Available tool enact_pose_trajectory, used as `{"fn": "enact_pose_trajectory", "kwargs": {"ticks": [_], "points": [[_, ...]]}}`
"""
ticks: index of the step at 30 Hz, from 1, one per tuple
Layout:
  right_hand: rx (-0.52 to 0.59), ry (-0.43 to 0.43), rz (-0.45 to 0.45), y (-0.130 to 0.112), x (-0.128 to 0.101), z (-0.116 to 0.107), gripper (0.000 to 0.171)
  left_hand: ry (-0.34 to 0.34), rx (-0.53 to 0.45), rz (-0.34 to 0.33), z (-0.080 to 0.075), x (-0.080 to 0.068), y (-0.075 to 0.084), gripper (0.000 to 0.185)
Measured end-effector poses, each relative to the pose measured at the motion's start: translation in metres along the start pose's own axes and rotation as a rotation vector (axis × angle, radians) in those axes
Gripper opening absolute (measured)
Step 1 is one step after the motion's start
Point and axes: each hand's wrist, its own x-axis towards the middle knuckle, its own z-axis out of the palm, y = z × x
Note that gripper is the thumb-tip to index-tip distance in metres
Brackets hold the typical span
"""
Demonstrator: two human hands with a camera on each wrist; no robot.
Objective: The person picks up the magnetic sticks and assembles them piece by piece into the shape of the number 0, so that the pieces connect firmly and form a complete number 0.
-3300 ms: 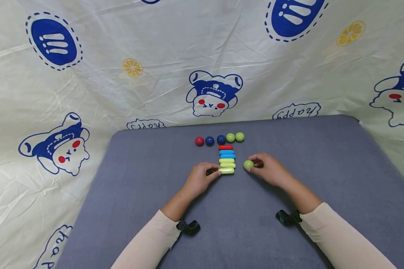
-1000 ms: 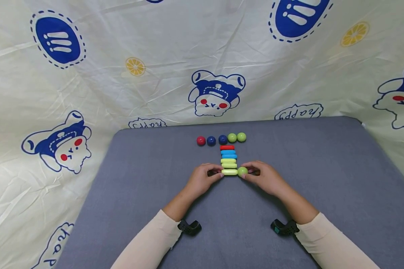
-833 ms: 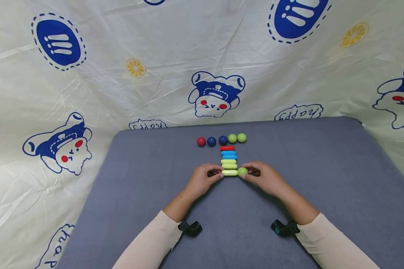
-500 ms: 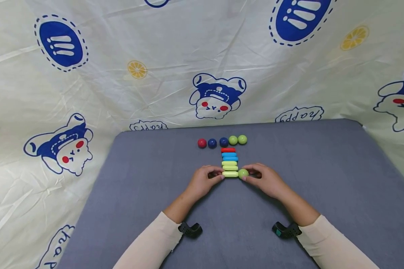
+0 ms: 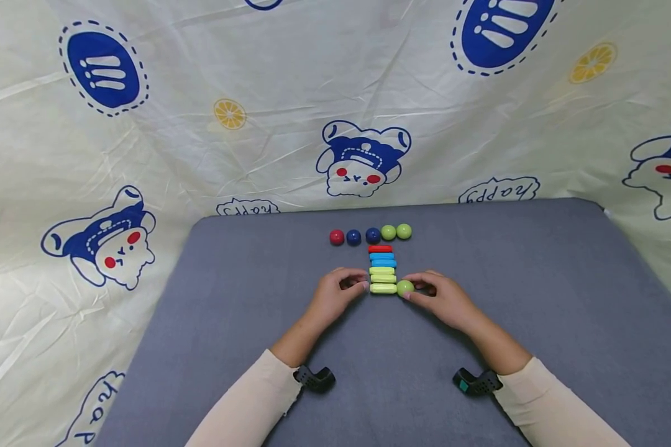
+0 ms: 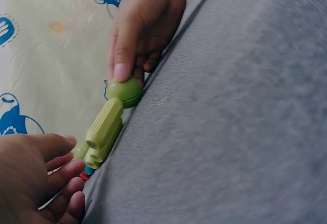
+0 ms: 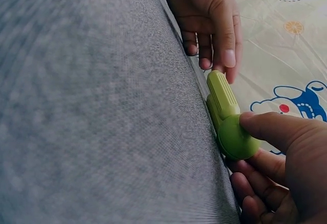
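My right hand [image 5: 444, 299] pinches a green ball [image 5: 405, 287] between thumb and fingers. The ball sits against the right end of the nearest yellow-green ribbed stick [image 5: 383, 288]; the right wrist view shows this contact too. Just left of that stick, my left hand [image 5: 335, 297] has its fingers loosely bent, with a small gap to the stick's end and nothing held. Beyond lie more sticks in a column: two yellow-green [image 5: 383, 275], two blue [image 5: 383, 260] and one red [image 5: 380, 249].
Along the far side runs a row of balls: one red [image 5: 337, 237], two dark blue [image 5: 363, 236] and two green [image 5: 396, 232]. All lie on a grey cloth-covered table [image 5: 246, 292]. A printed pale sheet [image 5: 279, 74] hangs behind the table's far edge.
My right hand has brought the green ball left and nearer, up to the end of the nearest stick. My left hand has let go of that stick and drawn slightly left.
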Motion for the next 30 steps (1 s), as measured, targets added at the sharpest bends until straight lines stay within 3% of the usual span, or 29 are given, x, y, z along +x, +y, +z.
{"fn": "enact_pose_trajectory", "kwargs": {"ticks": [7,18,30], "points": [[-0.001,0.005,0.001,0.002,-0.003,0.001,0.036,0.124,-0.025,-0.024,-0.016,0.012,0.001,0.031],[0.005,0.016,-0.015,0.000,-0.002,-0.001,0.033,0.272,-0.034,-0.103,-0.046,0.047,-0.010,0.043],[0.007,0.011,-0.016,0.001,-0.001,0.001,0.032,0.195,0.076,-0.186,-0.052,0.072,-0.021,0.046]]}}
